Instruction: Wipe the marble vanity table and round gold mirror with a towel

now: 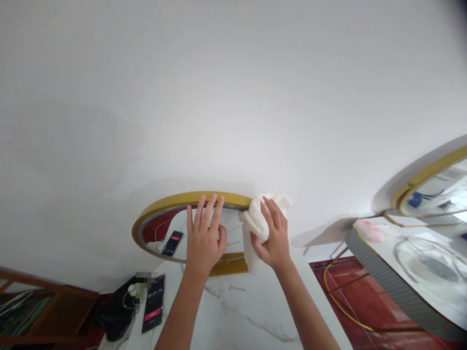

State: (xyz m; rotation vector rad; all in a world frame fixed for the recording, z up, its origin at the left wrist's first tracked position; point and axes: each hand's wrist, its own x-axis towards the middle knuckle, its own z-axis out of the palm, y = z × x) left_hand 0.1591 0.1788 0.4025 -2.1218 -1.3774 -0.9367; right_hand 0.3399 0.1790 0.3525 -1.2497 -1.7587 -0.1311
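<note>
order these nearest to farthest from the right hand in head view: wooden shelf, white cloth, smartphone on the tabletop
1. White cloth, held in the right hand
2. Smartphone, left, on the tabletop
3. Wooden shelf, far left

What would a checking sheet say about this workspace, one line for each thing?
Surface: white table with grey veins.
Job's things: gold-framed mirror; white cloth at its right side.
Clutter: phone showing a timer, near the table's left edge.
Hands: left hand spread over the mirror, fingertips at the upper rim; right hand grasping the cloth.
Cables: thin white cord left of the phone.
Surroundings: pale wall, second mirror at right, red floor.
</note>
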